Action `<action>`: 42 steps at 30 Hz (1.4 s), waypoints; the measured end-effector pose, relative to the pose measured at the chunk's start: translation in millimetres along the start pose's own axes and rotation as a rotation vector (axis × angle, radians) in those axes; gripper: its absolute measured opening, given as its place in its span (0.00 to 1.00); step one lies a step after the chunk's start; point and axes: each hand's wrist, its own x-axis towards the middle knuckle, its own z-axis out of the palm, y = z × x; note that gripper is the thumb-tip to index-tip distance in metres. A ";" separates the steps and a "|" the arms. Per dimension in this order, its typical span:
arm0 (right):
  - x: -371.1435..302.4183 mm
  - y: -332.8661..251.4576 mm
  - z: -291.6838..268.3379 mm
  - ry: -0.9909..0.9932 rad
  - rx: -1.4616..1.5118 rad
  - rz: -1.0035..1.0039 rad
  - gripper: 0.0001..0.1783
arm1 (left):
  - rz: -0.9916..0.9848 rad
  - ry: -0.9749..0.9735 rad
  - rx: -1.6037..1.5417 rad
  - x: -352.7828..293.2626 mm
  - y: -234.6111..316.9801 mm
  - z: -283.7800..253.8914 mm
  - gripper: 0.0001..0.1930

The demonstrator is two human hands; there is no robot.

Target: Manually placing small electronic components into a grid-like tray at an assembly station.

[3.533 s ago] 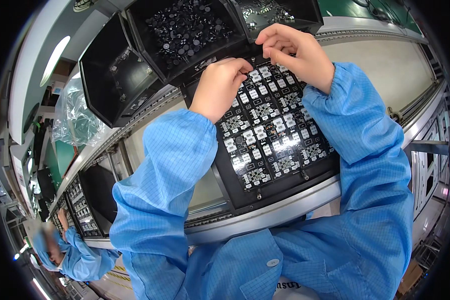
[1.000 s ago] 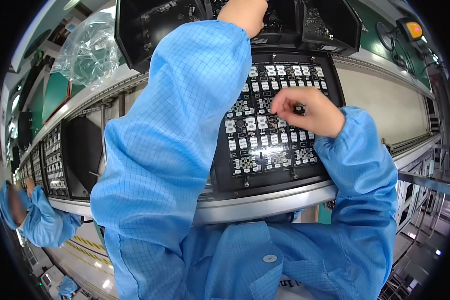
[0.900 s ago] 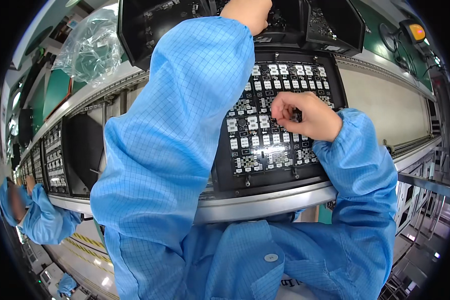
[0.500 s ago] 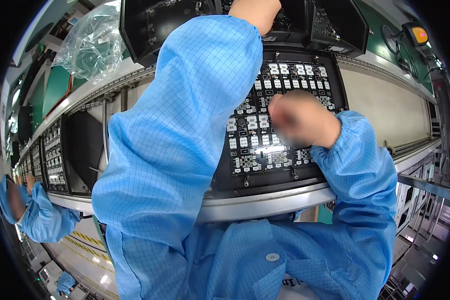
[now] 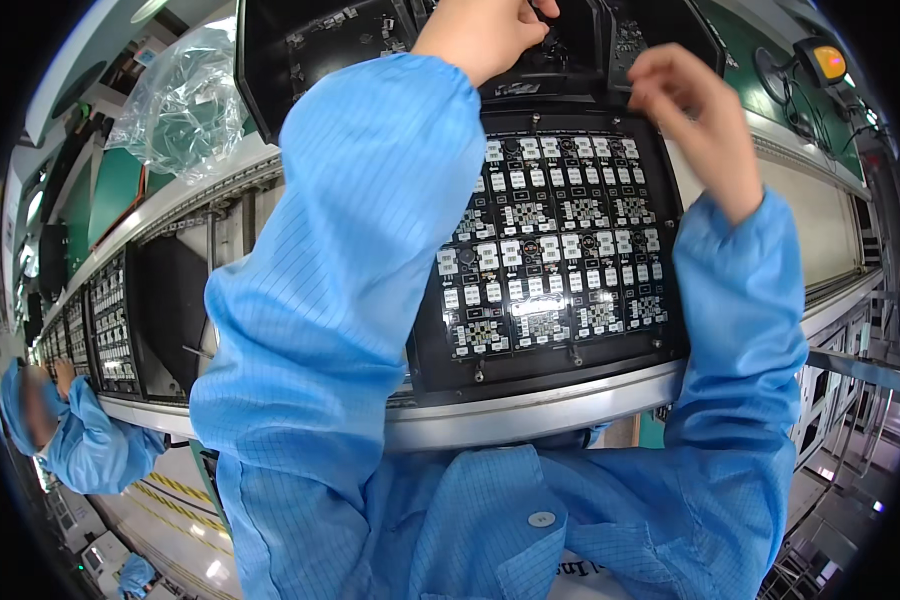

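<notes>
Black circuit-board panel (image 5: pixel 540 215) lies centre in black carrier tray (image 5: pixel 595 365), near-square, long axis unclear; rows run left-right, right end angled slightly far. Left hand (image 5: pixel 485 35) over far middle black bin (image 5: pixel 570 82), fingers bent, grip unclear. Right hand (image 5: pixel 700 120) blurred by tray's far-right corner, loosely curled, hold unclear.

Clear plastic bag (image 5: pixel 182 105), orange device (image 5: pixel 820 62)

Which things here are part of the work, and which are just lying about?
Seemingly in use:
black tray, holding circuit boards
middle black bin, by the left hand
right black bin, near the right hand

Seemingly aside:
clear plastic bag, left
orange device, upper right
</notes>
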 end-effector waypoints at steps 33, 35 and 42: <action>53.2 67.5 -15.3 0.158 -0.185 0.039 0.09 | -0.160 -0.384 -0.233 -135.6 36.9 -5.4 0.15; 53.8 65.5 -17.9 0.154 -0.169 0.035 0.09 | -0.150 -0.376 -0.201 -136.7 34.7 -1.1 0.16; 57.5 70.4 -14.0 0.150 -0.148 0.031 0.09 | -0.210 -0.369 -0.163 -136.1 36.9 -2.6 0.15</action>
